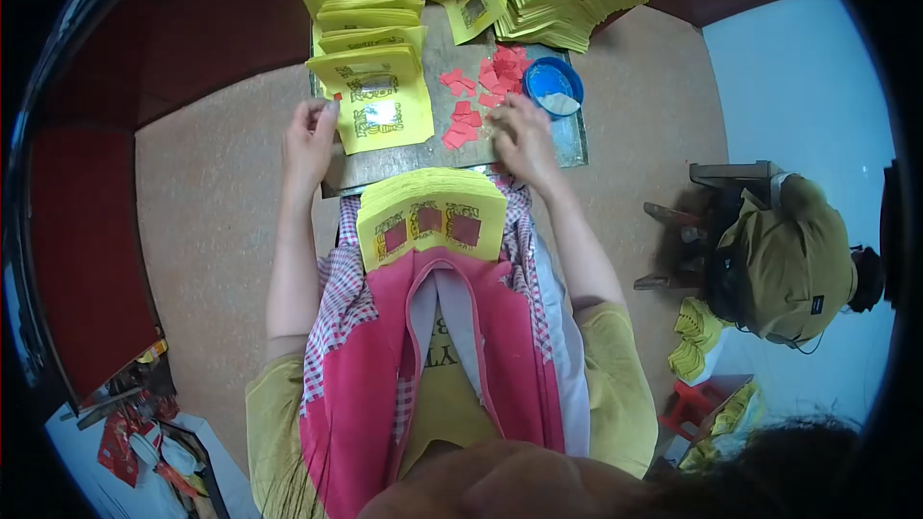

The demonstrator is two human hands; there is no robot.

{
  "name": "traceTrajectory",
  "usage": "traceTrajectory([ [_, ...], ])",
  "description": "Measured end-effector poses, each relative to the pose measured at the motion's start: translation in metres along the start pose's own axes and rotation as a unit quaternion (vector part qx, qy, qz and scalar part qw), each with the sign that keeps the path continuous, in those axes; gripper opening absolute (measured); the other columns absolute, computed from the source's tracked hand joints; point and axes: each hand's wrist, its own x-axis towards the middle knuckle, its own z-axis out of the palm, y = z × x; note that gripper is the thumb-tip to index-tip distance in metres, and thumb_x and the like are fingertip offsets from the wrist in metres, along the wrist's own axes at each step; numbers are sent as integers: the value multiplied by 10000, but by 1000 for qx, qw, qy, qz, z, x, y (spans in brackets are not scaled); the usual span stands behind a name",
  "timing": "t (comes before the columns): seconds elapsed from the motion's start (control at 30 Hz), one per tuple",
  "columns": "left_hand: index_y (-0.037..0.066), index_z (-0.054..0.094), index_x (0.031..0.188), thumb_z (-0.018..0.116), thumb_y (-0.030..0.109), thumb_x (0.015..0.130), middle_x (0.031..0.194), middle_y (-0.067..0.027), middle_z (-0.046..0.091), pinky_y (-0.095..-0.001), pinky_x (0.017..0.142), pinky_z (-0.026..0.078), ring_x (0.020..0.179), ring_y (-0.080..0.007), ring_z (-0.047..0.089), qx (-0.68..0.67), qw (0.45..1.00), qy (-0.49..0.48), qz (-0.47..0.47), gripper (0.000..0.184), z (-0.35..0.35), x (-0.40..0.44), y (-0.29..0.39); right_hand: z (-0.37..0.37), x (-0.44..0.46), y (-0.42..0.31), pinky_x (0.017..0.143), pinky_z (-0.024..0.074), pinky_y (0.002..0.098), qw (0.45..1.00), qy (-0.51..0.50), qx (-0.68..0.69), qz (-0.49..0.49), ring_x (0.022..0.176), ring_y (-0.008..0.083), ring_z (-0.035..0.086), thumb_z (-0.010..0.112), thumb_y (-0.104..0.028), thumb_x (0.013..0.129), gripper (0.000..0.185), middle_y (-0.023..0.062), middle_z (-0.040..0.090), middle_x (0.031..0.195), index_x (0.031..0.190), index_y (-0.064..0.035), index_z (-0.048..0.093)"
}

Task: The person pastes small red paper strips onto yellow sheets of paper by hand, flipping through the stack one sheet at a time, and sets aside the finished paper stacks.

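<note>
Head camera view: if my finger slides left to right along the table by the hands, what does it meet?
Bare left hand → yellow printed paper sheet → loose small red paper pieces → round blue dish. The bare right hand is left out because it overlaps the red pieces and dish.

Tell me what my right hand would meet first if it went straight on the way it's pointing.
Your right hand would probably meet the red paper pieces on the table first; from this single view I can't tell how high above them it is.
</note>
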Motion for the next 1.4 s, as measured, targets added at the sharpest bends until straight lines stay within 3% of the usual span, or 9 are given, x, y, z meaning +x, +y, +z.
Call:
traceTrajectory([
  [0.13, -6, 540, 1377, 628, 397, 997, 1298, -148, 610, -349, 1023, 458, 1186, -229, 598, -214, 958, -124, 144, 561, -4, -69, 10, 22, 3, -28, 1163, 263, 581, 993, 43, -47, -96, 1398, 376, 427, 650, -174, 876, 331, 162, 537, 1439, 1197, -109, 700],
  [0.33, -2, 572, 1327, 731, 186, 876, 1266, -172, 630, -403, 1040, 456, 1197, -307, 604, -145, 951, -24, 273, 514, 38, -130, 3, 5, -5, -32, 1169, 258, 582, 989, 5, -119, -89, 1391, 356, 442, 617, -115, 889, 323, 137, 558, 1423, 1198, -121, 710],
  [0.43, -7, 622, 1230, 755, 84, 802, 1182, -185, 657, -422, 1022, 466, 1157, -341, 619, -96, 962, -28, 252, 458, 42, -130, 7, 9, -13, -28, 1170, 256, 583, 968, 14, -211, -135, 1365, 362, 470, 643, -134, 869, 309, 135, 582, 1390, 1169, -108, 715],
  [0.47, -13, 654, 1161, 695, -11, 867, 1146, -129, 680, -337, 992, 485, 1128, -230, 633, -68, 959, -9, 276, 297, 44, -126, 7, 6, -9, -28, 1158, 265, 595, 971, 8, -192, -145, 1345, 365, 483, 652, -134, 847, 306, 143, 599, 1365, 1144, -91, 712],
  [0.6, -8, 684, 1047, 680, 3, 894, 1072, -127, 689, -318, 889, 522, 996, -226, 672, -78, 952, -20, 295, 154, 48, -115, 23, -2, 12, -22, 1129, 285, 608, 977, 7, -161, -142, 1277, 362, 530, 685, -176, 801, 307, 142, 644, 1258, 1088, -68, 689],
  [0.8, -7, 684, 1023, 616, -86, 832, 1083, -119, 687, -355, 969, 494, 1079, -245, 645, -101, 926, -103, 348, 217, 27, -114, 16, -21, 3, -48, 1146, 282, 568, 998, -18, -30, -53, 1223, 337, 569, 688, -232, 837, 293, 165, 646, 1191, 1043, -27, 649],
  [0.97, 7, 697, 964, 575, -102, 758, 1080, -104, 693, -367, 1003, 500, 1099, -255, 650, -160, 920, -177, 312, 263, 18, -97, -4, -68, -19, -110, 1148, 306, 505, 964, -142, 165, -152, 1125, 357, 620, 710, -216, 850, 413, 176, 664, 1141, 1197, -19, 607],
  [1.27, 15, 670, 901, 598, -112, 823, 1043, -87, 692, -381, 995, 493, 1088, -233, 640, -192, 904, -265, 276, 166, 11, -86, -1, -48, -42, -130, 850, 472, 425, 955, -141, -91, -244, 983, 315, 646, 704, -81, 796, 575, 124, 644, 1004, 1345, -67, 534],
  [1.4, 41, 666, 958, 656, -27, 793, 1022, -100, 666, -409, 942, 502, 1044, -262, 643, 33, 908, -91, 409, 179, 7, -118, 35, -58, -44, -130, 882, 475, 431, 960, -146, -66, -228, 1042, 322, 641, 714, -106, 818, 585, 133, 649, 1063, 1369, -69, 522],
])
